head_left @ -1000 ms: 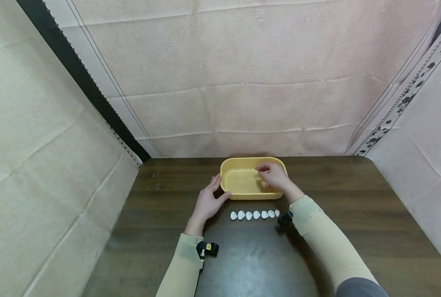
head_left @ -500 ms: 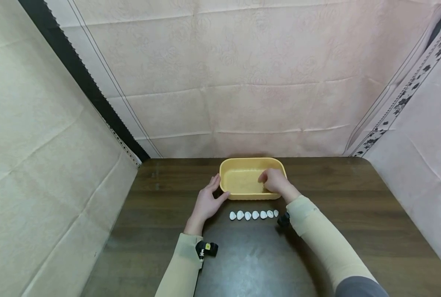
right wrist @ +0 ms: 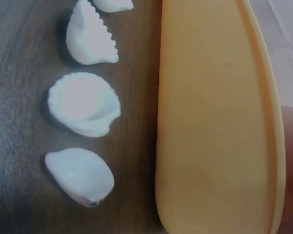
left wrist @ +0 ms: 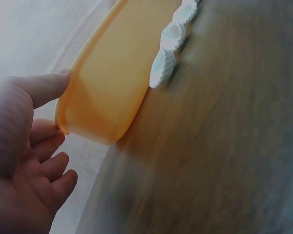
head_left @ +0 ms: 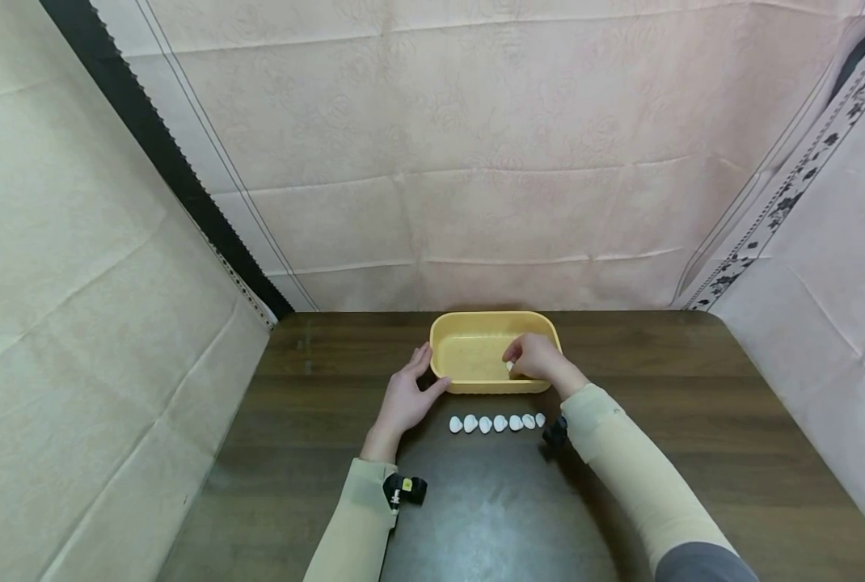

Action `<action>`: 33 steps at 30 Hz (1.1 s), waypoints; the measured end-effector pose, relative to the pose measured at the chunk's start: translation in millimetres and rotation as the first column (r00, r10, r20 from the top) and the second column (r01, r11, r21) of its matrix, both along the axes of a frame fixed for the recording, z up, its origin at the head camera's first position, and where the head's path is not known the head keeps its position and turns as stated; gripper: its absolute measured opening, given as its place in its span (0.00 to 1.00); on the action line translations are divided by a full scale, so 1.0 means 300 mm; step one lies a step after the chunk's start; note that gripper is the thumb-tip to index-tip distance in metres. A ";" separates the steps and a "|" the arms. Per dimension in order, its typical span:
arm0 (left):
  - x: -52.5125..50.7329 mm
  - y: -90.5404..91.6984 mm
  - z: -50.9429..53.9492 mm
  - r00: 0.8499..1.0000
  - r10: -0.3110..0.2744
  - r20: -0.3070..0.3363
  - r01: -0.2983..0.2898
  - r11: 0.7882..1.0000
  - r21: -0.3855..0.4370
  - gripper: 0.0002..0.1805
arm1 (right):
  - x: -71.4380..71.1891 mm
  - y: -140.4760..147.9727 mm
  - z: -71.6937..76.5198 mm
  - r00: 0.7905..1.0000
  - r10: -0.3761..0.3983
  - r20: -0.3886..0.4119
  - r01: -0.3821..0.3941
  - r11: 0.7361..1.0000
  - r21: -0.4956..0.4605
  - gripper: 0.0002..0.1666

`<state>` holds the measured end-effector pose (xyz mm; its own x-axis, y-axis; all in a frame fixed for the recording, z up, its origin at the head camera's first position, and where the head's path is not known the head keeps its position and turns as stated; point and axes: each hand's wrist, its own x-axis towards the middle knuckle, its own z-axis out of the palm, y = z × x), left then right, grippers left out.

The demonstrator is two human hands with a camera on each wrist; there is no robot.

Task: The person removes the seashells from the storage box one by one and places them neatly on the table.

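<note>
A yellow plastic basin (head_left: 469, 387) stands at the far side of the table. My left hand (head_left: 407, 396) holds its left end, with the thumb at the near corner and the fingers along the side; the left wrist view shows the thumb (left wrist: 49, 87) against the rim. Inside the basin, my right hand (head_left: 537, 356) pinches a small white seashell (head_left: 509, 366), mostly covered by the fingers. In the right wrist view the basin wall hides that grip. Several white seashells (head_left: 500, 423) lie in a row in front of the basin, some with ribbed edges (right wrist: 90, 36).
The brown wooden table (head_left: 316, 420) runs up to a pale cloth wall (head_left: 476, 218) right behind the basin. Cloth also hangs along the left and right sides. A dark shiny area (head_left: 498, 517) covers the table nearest the body.
My right hand has drawn slightly nearer inside the basin, its fingers closing together, and a white seashell now shows at the fingertips. The left hand and the row of shells stay in place.
</note>
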<state>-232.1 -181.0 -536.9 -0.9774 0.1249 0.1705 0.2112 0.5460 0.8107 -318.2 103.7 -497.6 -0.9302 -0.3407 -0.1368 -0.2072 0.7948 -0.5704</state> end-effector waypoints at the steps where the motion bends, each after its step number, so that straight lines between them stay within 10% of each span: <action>1: 0.000 0.000 0.000 1.000 0.000 0.001 0.000 1.000 0.000 0.42 | 0.000 0.000 -0.001 1.000 -0.001 0.003 0.001 1.000 0.001 0.11; 19: 0.003 0.001 -0.008 1.000 -0.002 0.008 0.002 1.000 0.000 0.42 | 0.013 0.011 -0.007 0.998 0.016 -0.060 -0.021 0.995 -0.093 0.12; 33: 0.004 0.001 0.002 1.000 0.004 0.001 -0.004 1.000 -0.015 0.42 | 0.133 0.125 0.048 0.991 -0.123 -0.060 0.090 0.915 -0.394 0.19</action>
<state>-230.8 -180.8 -536.2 -0.9780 0.1232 0.1681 0.2084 0.5590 0.8025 -278.3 141.2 -483.1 -0.9662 -0.2496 0.0642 -0.1924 0.5328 -0.8241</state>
